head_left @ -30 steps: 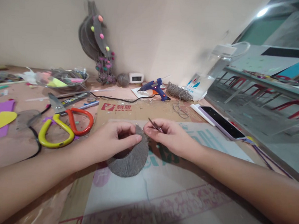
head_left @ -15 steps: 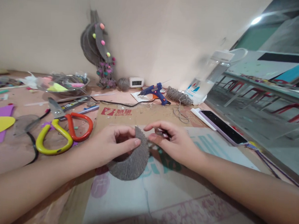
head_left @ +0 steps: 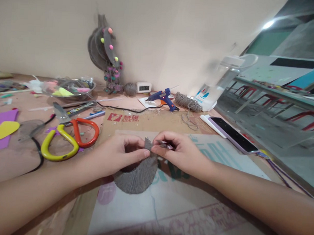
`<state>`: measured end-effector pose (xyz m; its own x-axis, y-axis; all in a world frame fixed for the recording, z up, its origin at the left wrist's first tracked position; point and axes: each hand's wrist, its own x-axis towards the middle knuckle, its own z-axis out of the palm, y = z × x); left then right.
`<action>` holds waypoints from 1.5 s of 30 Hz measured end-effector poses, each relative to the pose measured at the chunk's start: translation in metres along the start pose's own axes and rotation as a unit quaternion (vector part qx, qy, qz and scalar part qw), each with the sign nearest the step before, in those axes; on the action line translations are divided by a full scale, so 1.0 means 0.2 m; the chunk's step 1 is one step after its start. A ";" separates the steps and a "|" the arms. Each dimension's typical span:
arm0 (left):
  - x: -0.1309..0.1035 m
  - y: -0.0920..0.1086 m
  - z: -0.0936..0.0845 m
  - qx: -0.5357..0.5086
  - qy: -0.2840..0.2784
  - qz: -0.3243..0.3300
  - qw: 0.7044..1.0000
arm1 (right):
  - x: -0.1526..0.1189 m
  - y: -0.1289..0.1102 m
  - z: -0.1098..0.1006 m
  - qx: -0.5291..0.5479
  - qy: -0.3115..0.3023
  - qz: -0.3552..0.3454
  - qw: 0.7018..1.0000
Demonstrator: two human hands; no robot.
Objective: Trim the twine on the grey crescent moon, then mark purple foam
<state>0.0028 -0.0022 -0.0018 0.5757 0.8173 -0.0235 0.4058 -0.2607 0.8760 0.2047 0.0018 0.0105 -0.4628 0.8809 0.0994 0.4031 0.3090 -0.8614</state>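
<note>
A crescent wrapped in grey yarn (head_left: 136, 177) is in my left hand (head_left: 125, 149), the thumb in front near its pointed upper end. My right hand (head_left: 175, 147) is closed in a pinch at the crescent's right edge, close to that tip. Part of a small, shiny, pinkish object (head_left: 168, 145) shows inside the right fingers; its kind cannot be made out. Below both hands lies a printed, see-through plastic sheet (head_left: 194, 205) on a piece of cardboard (head_left: 120, 124).
Scissors with yellow and red handles (head_left: 59, 142) lie left. At the back are a blue glue gun (head_left: 161, 97), grey cord (head_left: 187, 101), a yarn ball (head_left: 130, 89) and a clear bottle (head_left: 213, 82). A phone (head_left: 233, 134) lies right; a decorated grey crescent ornament (head_left: 100, 49) stands against the wall.
My right hand has moved left and closed in at the crescent's tip, where a gap showed before. The crescent has shifted slightly downward in the view.
</note>
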 end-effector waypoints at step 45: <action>0.01 -0.02 -0.02 -0.187 0.086 -0.018 0.978 | -0.01 0.00 -0.01 0.009 -0.092 0.002 0.996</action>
<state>-0.0008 0.0018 -0.0043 0.4253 0.9051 -0.0036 0.1160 -0.0506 0.9920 0.2078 0.0001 0.0123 -0.5990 0.8008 0.0048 0.3913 0.2978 -0.8708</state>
